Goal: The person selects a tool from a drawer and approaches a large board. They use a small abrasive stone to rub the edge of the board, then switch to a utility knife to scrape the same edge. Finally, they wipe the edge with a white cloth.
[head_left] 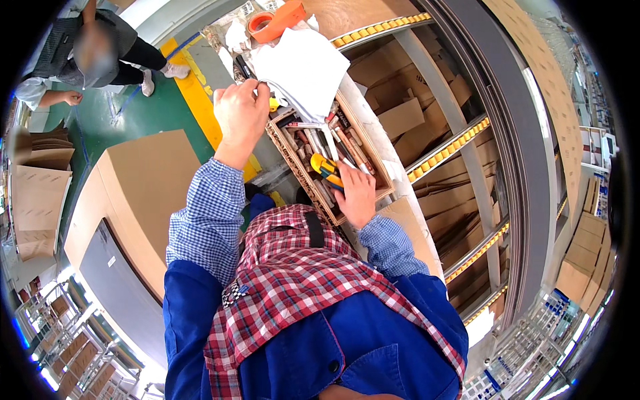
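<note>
My left hand (240,115) is closed at the near left corner of a stack of white paper sheets (303,67), fingers curled and pinching the edge. The sheets lie over the far end of a wooden box (385,189), their near edge lifted. My right hand (358,196) is at the near right part of this box, its fingers on a yellow and black utility knife (326,168). Beneath the knife, several marker-like sticks (353,150) and other small tools fill the box. A black pen-like tool (244,67) lies just beyond my left hand.
An orange tape roll (261,27) sits at the bench's far end. To the right, a rack with yellow roller strips (451,149) holds flattened cardboard (402,119). A large carton (143,173) stands at left. Another person (100,47) is at the far left on the green floor.
</note>
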Tool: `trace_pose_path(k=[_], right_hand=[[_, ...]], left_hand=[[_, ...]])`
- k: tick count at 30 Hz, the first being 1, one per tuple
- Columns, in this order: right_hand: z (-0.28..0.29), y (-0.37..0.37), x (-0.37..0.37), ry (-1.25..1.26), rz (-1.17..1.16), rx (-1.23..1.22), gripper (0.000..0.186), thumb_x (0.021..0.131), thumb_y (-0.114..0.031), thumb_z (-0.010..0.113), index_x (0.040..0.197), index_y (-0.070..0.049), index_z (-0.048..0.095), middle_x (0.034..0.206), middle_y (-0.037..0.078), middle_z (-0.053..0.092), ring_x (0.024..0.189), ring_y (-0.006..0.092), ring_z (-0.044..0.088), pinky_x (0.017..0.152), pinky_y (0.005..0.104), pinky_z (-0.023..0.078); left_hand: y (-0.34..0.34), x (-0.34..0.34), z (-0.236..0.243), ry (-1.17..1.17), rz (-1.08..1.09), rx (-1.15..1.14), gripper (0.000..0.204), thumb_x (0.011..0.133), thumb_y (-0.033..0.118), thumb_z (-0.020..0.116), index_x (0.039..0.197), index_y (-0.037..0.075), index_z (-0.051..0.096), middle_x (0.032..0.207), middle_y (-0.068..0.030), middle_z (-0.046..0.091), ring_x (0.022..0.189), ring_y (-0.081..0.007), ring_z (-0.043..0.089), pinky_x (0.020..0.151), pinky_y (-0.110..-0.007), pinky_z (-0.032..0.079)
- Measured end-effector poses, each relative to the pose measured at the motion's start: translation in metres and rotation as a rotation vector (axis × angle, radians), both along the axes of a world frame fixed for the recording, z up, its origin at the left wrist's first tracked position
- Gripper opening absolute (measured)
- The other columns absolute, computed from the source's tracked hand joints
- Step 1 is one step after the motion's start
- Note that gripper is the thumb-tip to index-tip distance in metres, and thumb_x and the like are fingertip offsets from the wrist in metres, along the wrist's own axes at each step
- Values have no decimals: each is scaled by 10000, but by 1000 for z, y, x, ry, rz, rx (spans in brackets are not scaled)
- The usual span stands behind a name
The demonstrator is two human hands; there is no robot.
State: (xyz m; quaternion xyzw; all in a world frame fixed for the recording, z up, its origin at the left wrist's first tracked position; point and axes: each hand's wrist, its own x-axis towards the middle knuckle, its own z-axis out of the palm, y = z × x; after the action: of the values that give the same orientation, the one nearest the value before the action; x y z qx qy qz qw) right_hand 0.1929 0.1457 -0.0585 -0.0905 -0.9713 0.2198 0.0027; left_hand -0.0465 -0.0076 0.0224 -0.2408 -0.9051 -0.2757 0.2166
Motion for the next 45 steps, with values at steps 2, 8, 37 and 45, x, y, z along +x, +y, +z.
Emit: trace_pose_path(k=[2,8,37,45], right_hand=[[-3,-7,8,31,-14,-65,732,732,-127,720,1374,-82,372,1238,117,528,1152,282,494,958,445,345],[-3,-13,14,102,0,-52,660,712,-81,706,1317,-82,442,1196,116,534,1111,299,501,926,429,366],[10,16,-10,340,-305,130,408,671,-103,785,1046,-81,626,1125,80,579,1017,306,528,878,406,435],[-4,25,-7,406,-224,27,261,643,-51,779,868,-129,673,988,46,583,954,265,528,809,377,423]], left_hand=[[3,-1,4,-20,10,53,197,782,180,614,619,69,615,538,-79,563,557,-254,555,649,-376,383],[7,-6,7,-47,35,67,202,778,185,614,612,70,600,535,-77,553,547,-260,543,643,-378,386],[-21,-2,-7,-50,-53,-105,180,773,145,582,620,50,588,586,-101,570,597,-272,557,652,-380,383],[-6,15,-18,70,-197,-196,175,722,145,606,573,55,585,566,-90,588,565,-259,547,663,-380,383]])
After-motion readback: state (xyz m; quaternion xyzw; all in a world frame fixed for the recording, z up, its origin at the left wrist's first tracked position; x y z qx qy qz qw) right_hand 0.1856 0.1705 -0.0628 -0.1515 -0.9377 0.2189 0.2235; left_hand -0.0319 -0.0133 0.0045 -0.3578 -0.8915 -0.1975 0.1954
